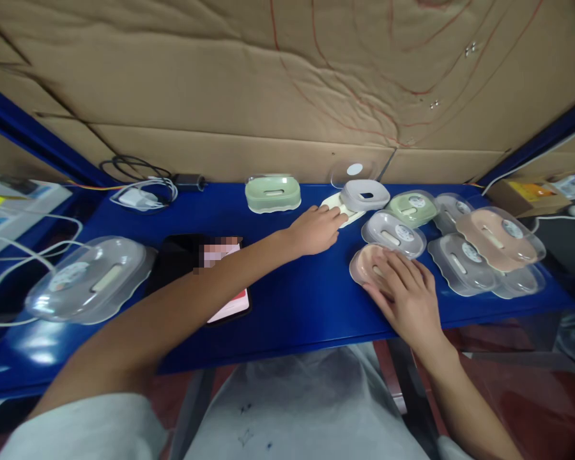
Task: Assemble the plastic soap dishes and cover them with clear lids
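My left hand (316,229) reaches across the blue table (287,300), its curled fingers touching a cream tray (333,206) under a grey soap box base (364,195). My right hand (405,291) lies flat with fingers spread on a pink soap box with a clear lid (367,263). A grey box with a clear lid (393,233) sits just behind it.
Several more lidded soap boxes in green (412,207), grey (460,263) and pink (498,237) crowd the right side. A green box (273,193) stands at the back, a clear lid (91,278) at the left. A phone (206,275) lies under my left forearm. Cables and a charger (141,191) lie at back left.
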Demonstrator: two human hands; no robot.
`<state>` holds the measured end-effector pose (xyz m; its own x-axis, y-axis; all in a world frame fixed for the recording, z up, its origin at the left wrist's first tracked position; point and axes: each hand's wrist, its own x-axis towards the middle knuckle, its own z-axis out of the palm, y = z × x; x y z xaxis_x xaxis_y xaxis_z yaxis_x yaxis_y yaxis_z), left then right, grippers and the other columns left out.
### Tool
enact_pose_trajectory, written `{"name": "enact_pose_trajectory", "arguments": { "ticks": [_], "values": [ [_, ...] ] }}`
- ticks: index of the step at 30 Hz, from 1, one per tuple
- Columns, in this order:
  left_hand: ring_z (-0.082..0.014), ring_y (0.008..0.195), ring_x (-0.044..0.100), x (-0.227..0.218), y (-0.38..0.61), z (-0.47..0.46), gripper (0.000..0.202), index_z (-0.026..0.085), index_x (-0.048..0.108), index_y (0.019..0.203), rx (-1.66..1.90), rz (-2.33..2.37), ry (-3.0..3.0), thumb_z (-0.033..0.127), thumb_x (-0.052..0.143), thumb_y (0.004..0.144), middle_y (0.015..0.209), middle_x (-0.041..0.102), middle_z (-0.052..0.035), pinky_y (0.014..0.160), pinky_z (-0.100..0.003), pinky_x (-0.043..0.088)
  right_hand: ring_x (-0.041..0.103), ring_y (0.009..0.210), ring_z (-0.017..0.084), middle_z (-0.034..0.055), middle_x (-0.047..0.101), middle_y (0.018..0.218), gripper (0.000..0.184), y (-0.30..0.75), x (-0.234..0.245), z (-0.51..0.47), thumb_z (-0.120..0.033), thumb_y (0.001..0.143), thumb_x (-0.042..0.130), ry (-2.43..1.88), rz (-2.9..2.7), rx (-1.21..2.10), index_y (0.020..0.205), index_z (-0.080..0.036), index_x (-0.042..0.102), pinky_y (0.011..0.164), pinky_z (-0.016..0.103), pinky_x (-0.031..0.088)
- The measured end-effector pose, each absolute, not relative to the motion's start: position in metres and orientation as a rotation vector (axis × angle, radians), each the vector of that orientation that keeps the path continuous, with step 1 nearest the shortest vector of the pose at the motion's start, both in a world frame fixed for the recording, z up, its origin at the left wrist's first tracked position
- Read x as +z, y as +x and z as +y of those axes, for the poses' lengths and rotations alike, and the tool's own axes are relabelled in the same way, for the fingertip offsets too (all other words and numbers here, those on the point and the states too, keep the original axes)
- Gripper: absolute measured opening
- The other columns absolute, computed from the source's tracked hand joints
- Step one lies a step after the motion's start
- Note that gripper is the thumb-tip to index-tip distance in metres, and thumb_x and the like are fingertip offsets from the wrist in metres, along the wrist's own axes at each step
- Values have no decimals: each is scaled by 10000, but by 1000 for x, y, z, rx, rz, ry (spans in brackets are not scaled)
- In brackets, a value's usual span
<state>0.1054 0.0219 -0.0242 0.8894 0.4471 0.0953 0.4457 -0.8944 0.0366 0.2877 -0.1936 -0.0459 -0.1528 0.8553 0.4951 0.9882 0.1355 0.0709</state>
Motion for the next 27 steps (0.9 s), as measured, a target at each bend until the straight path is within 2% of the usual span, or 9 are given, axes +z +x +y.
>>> {"name": "enact_pose_trajectory", "arguments": {
  "ticks": [6,11,15,19,22,25,27],
  "values": [
    [-296,1088,696,-14,52,-32,177,146,679,1187,97,642,3104,228,593,1056,1149,731,-124,896,-405,489,640,1382,344,158,676,1500,492,303,-50,-180,-411,1056,663,-1763,-2069,-576,1496,-206,582,1180,517,420],
    [-293,1091,694,-13,-5,-48,182,176,701,1180,147,745,3096,303,669,1054,1155,730,-100,910,-412,502,550,1469,418,207,575,1598,560,303,-36,-167,-365,1077,563,-1923,-2031,-453,1606,-204,473,1186,641,395],
    [-270,1033,697,-13,-31,-44,91,198,738,1086,202,765,3032,260,703,1029,1122,726,-76,878,-400,498,507,1519,377,179,543,1636,607,279,-17,-133,-263,1073,486,-1843,-2124,-399,1670,-219,387,1235,616,368],
    [-236,962,692,-10,-38,-44,40,198,724,989,211,713,3000,197,696,1018,1074,722,-52,876,-381,492,490,1536,379,228,523,1641,590,254,-15,-77,-131,1044,384,-1896,-2192,-383,1632,-100,430,1247,631,343],
    [-244,965,686,-10,-38,-46,15,195,704,1000,196,697,3028,205,710,1009,1061,722,-56,879,-378,497,481,1533,400,281,535,1609,610,242,-22,-47,-77,1008,405,-2010,-2247,-355,1615,-25,432,1260,665,292],
    [-267,983,691,-12,-35,-47,108,190,690,1099,196,712,3071,199,721,996,1103,717,-79,877,-395,514,620,1359,387,247,708,1388,516,236,-24,-39,-91,1016,441,-2000,-2294,-346,1514,-60,572,1246,649,296],
    [-299,1082,691,-14,-33,-48,270,186,666,1242,245,730,3100,184,731,979,1250,695,-124,923,-420,529,676,1230,362,198,755,1280,410,236,-20,-46,-145,1050,452,-1914,-2291,-290,1387,-123,684,1195,610,361]
  ]
}}
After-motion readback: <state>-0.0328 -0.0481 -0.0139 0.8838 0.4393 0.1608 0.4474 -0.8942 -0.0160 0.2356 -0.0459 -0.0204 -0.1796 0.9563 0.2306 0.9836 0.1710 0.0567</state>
